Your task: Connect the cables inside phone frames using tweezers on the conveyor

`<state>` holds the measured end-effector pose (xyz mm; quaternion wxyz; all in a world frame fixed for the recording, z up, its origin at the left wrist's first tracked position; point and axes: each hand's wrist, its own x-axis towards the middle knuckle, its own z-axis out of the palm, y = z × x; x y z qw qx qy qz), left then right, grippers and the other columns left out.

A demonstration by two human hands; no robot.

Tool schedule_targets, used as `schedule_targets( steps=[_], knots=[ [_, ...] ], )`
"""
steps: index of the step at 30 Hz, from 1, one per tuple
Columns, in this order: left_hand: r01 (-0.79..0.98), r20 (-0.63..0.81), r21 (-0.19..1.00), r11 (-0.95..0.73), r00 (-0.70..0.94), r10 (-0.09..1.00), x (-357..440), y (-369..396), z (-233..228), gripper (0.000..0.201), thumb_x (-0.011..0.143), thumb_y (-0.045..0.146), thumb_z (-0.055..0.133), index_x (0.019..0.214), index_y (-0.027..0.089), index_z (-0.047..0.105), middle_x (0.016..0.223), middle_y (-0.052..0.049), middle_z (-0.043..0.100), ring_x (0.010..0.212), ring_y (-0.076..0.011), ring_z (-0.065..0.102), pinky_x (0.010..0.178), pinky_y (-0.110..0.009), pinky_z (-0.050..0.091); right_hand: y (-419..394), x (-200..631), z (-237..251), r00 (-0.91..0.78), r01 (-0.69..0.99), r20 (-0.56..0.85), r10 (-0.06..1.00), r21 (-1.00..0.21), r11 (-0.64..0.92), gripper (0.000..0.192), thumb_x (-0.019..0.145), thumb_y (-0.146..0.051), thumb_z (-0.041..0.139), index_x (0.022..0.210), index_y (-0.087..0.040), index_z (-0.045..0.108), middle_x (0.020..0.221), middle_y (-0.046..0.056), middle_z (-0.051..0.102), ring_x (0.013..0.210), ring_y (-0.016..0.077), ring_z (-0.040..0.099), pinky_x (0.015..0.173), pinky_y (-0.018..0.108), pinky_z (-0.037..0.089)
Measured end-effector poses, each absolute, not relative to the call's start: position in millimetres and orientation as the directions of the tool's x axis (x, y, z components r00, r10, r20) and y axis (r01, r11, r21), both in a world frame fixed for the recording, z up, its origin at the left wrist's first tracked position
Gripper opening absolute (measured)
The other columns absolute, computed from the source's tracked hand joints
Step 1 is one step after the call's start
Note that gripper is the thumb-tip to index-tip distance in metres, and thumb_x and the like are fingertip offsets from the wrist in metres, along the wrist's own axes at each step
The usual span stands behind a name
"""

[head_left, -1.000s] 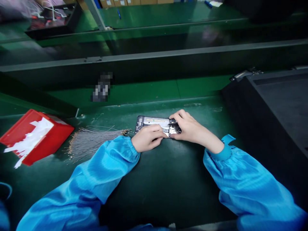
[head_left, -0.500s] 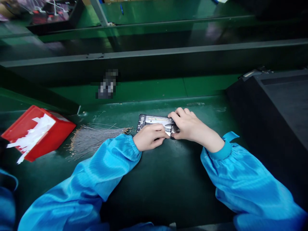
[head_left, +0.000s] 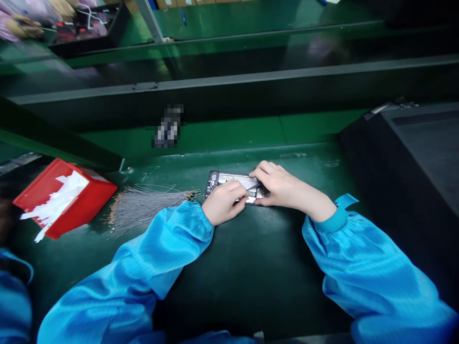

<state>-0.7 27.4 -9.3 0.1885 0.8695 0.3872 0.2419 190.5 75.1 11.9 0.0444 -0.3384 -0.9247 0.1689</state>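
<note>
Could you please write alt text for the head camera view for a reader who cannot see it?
Two hands in blue sleeves work on an open phone frame on a green bench; the right hand holds a thin dark tool, the left hand steadies the frame. A wire bundle and red box lie left.

You have no writing to read here. The opened phone point(head_left: 229, 184) under your left hand point(head_left: 225, 203) and right hand point(head_left: 283, 187) shows no legible print or brand. The red box point(head_left: 68, 198) well to the left of your left hand carries only torn white paper strips, without letters. The small label point(head_left: 168, 126) on the far rail beyond your hands is blurred into blocks, so nothing on it can be made out.
</note>
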Motion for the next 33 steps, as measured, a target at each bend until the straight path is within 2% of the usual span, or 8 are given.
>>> schedule_targets(
  steps=[7,13,17,22,25,28,31,33],
  knots=[
    [0.591,0.286,0.517,-0.619,0.562,0.776,1.8,28.4,-10.2,0.017,0.081,0.015,0.040,0.069,0.015,0.052,0.066,-0.001,0.048,0.064,-0.0123,0.046,0.061,-0.023,0.041,75.1,184.1,16.7,-0.774,0.621,-0.068,0.630,-0.273,0.734,0.044,0.066,-0.030,0.065,0.104,-0.016,0.047,0.099,0.010,0.048,0.088,0.0257,0.046,0.071,0.037,0.039],
    [0.440,0.275,0.599,-0.669,0.671,0.688,-6.1,32.0,-8.0,0.012,0.076,0.012,0.043,0.070,0.016,0.053,0.067,-0.001,0.052,0.066,-0.0119,0.047,0.064,-0.023,0.041,75.8,185.1,13.0,-0.759,0.627,-0.097,0.643,-0.374,0.684,0.048,0.063,-0.027,0.065,0.106,-0.017,0.045,0.102,0.010,0.044,0.092,0.0252,0.046,0.073,0.036,0.041],
    [0.401,0.233,0.624,-0.671,0.723,0.650,-8.5,33.7,-7.5,0.011,0.072,0.010,0.044,0.069,0.016,0.053,0.067,-0.001,0.052,0.065,-0.0116,0.047,0.065,-0.023,0.040,73.1,182.3,14.7,-0.732,0.661,-0.129,0.669,-0.368,0.654,0.046,0.063,-0.023,0.063,0.104,-0.017,0.045,0.101,0.010,0.043,0.091,0.0247,0.046,0.074,0.037,0.041],
    [0.411,0.223,0.578,-0.705,0.751,0.621,-7.7,30.4,-5.2,0.012,0.074,0.012,0.044,0.071,0.016,0.055,0.068,-0.001,0.053,0.067,-0.0123,0.047,0.066,-0.023,0.041,67.8,177.5,19.4,-0.688,0.711,-0.158,0.708,-0.346,0.613,0.045,0.063,-0.021,0.061,0.104,-0.016,0.045,0.101,0.011,0.043,0.091,0.0258,0.045,0.074,0.038,0.042],
    [0.450,0.224,0.490,-0.746,0.762,0.607,-13.8,31.7,5.5,0.014,0.078,0.016,0.044,0.078,0.016,0.058,0.074,-0.003,0.055,0.072,-0.0135,0.049,0.070,-0.025,0.042,69.3,180.6,21.9,-0.701,0.695,-0.142,0.699,-0.357,0.624,0.042,0.066,-0.023,0.060,0.105,-0.015,0.045,0.100,0.011,0.043,0.090,0.0250,0.046,0.075,0.038,0.042],
    [0.682,0.235,0.311,-0.662,0.620,0.749,-32.9,47.4,19.2,0.020,0.080,0.023,0.045,0.088,0.016,0.062,0.084,-0.006,0.055,0.083,-0.0185,0.049,0.077,-0.034,0.042,70.9,183.5,23.9,-0.729,0.661,-0.131,0.672,-0.393,0.640,0.038,0.071,-0.028,0.058,0.105,-0.015,0.046,0.098,0.010,0.045,0.087,0.0230,0.048,0.074,0.035,0.042],
    [0.952,0.214,0.092,-0.293,0.269,0.939,-67.3,78.6,24.3,0.024,0.080,0.032,0.050,0.095,0.021,0.064,0.111,-0.011,0.047,0.110,-0.0336,0.037,0.088,-0.052,0.033,67.5,179.6,23.4,-0.724,0.669,-0.109,0.681,-0.348,0.657,0.047,0.067,-0.039,0.063,0.103,-0.015,0.048,0.096,0.010,0.046,0.084,0.0238,0.048,0.071,0.035,0.042],
    [0.999,0.131,0.044,-0.027,0.021,0.991,-94.2,100.6,20.7,0.034,0.076,0.043,0.055,0.106,0.028,0.061,0.130,-0.009,0.032,0.123,-0.0432,0.019,0.092,-0.061,0.023,64.4,175.1,21.2,-0.710,0.689,-0.067,0.701,-0.269,0.672,0.054,0.061,-0.046,0.067,0.101,-0.014,0.049,0.094,0.011,0.046,0.082,0.0249,0.048,0.068,0.035,0.041]
  ],
)
